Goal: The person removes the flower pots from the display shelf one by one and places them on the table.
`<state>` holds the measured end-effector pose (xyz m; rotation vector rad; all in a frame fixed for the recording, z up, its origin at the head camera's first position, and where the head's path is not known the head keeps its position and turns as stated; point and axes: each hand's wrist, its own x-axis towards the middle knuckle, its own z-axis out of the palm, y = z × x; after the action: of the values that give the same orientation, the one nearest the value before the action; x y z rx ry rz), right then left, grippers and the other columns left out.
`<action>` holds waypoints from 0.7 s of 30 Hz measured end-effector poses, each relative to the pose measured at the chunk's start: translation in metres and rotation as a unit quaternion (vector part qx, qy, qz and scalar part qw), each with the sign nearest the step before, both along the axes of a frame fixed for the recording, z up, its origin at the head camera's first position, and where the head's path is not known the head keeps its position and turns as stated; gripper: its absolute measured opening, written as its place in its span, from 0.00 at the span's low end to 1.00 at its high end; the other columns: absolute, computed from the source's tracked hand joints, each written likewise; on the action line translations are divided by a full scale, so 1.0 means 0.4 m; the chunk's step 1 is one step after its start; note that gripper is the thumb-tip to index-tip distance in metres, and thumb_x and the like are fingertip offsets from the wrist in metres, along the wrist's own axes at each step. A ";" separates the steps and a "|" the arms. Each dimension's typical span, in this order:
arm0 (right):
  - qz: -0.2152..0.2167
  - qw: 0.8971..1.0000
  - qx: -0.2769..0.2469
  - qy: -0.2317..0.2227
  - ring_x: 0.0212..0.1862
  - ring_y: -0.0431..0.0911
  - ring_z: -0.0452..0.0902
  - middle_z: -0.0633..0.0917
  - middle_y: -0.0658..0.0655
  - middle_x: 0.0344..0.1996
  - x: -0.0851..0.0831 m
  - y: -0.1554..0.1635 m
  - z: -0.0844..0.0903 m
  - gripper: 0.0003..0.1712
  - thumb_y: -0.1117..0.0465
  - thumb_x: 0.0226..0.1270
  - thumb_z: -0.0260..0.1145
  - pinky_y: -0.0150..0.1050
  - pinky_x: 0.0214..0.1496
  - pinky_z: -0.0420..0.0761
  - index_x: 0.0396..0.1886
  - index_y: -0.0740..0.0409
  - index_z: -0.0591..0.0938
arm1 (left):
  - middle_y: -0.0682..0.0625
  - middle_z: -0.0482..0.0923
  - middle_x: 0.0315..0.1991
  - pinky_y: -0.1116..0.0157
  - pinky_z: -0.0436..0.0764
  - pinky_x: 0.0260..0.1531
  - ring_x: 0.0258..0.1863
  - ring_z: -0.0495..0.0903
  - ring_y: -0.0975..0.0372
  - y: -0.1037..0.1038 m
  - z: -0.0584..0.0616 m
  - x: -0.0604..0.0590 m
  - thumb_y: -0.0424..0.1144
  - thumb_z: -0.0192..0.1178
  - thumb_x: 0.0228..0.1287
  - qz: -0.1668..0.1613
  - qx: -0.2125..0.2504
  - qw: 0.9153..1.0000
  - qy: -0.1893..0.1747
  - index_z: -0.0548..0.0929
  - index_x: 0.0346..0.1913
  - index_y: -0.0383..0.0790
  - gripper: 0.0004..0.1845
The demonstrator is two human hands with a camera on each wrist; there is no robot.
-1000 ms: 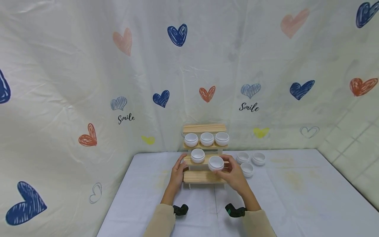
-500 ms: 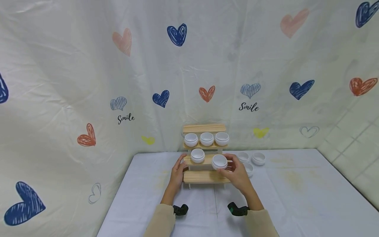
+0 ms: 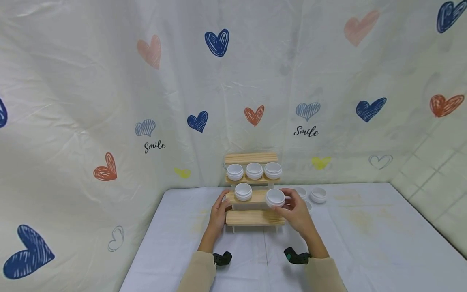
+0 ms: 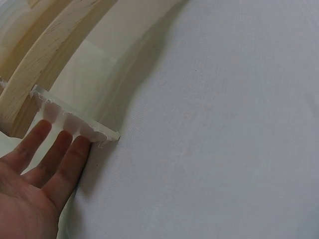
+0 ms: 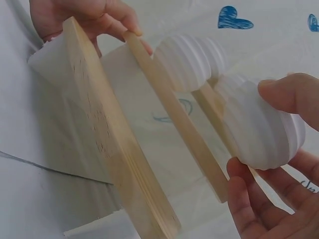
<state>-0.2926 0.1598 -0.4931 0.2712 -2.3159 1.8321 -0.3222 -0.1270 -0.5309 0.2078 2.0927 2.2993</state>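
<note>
My right hand [image 3: 297,211] pinches a small white ribbed bowl [image 3: 275,197] between thumb and fingers at the right end of a wooden tiered stand's [image 3: 251,218] second-lowest shelf. In the right wrist view the thumb lies on one side of this bowl [image 5: 264,124] and the fingertips under the other. Whether it touches the shelf I cannot tell. A matching bowl [image 3: 243,192] sits toward that shelf's left end. My left hand [image 3: 217,213] holds the stand's left side; in the left wrist view its fingertips touch the pale upright support [image 4: 75,117].
Three white bowls [image 3: 254,171] stand in a row on the shelf above. Three more are on the white-covered table at right, one bowl [image 3: 318,195] in full view and two partly behind my right hand. A heart-printed curtain [image 3: 255,81] hangs close behind the stand.
My right hand has moved right and slightly back with the bowl, from near the shelf's middle to its right end. My left hand stays on the stand.
</note>
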 end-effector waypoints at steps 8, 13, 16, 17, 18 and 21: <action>-0.002 1.000 -0.003 -0.002 0.53 0.41 0.79 0.78 0.60 0.61 -0.001 0.017 -0.002 0.39 0.60 0.58 0.80 0.26 0.53 0.81 0.67 0.58 0.72 | 0.39 0.66 0.76 0.54 0.78 0.61 0.67 0.72 0.31 0.000 -0.002 -0.002 0.42 0.48 0.82 0.004 0.002 1.000 -0.004 0.67 0.77 0.50 0.24; -0.004 1.000 -0.010 0.005 0.52 0.37 0.79 0.77 0.61 0.60 -0.006 0.028 -0.006 0.37 0.63 0.59 0.79 0.25 0.53 0.81 0.66 0.60 0.72 | 0.39 0.66 0.76 0.53 0.78 0.61 0.67 0.72 0.31 0.001 -0.003 -0.004 0.42 0.48 0.82 0.006 0.006 1.000 -0.005 0.68 0.76 0.49 0.24; -0.005 1.000 -0.013 0.005 0.52 0.35 0.79 0.77 0.62 0.60 -0.008 0.034 -0.008 0.36 0.64 0.60 0.78 0.26 0.52 0.81 0.66 0.61 0.72 | 0.39 0.66 0.76 0.54 0.78 0.60 0.67 0.71 0.31 0.001 -0.002 -0.001 0.43 0.49 0.82 0.006 0.007 1.000 -0.006 0.68 0.76 0.50 0.24; -0.006 1.000 -0.013 0.005 0.51 0.35 0.79 0.77 0.62 0.60 -0.007 0.037 -0.008 0.36 0.64 0.60 0.78 0.26 0.51 0.81 0.66 0.62 0.72 | 0.39 0.66 0.76 0.54 0.79 0.60 0.67 0.71 0.31 0.001 -0.001 0.000 0.43 0.49 0.82 0.006 0.006 1.000 -0.005 0.68 0.76 0.49 0.24; -0.007 1.000 -0.011 0.005 0.51 0.35 0.79 0.77 0.62 0.60 -0.007 0.039 -0.008 0.36 0.64 0.61 0.77 0.26 0.51 0.81 0.67 0.62 0.72 | 0.39 0.66 0.76 0.54 0.79 0.60 0.67 0.71 0.31 0.001 0.001 0.001 0.43 0.49 0.82 0.005 0.006 1.000 -0.005 0.68 0.76 0.50 0.24; -0.011 1.000 -0.007 0.005 0.51 0.35 0.79 0.77 0.62 0.60 -0.006 0.045 -0.008 0.36 0.63 0.61 0.77 0.26 0.51 0.81 0.67 0.61 0.72 | 0.39 0.66 0.76 0.54 0.79 0.60 0.67 0.72 0.32 0.002 0.001 0.001 0.43 0.49 0.82 0.006 0.006 1.000 -0.006 0.68 0.76 0.50 0.25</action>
<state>-0.2948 0.1780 -0.4961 0.2505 -2.2897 1.8316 -0.3219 -0.1263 -0.5305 0.1821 2.0812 2.3147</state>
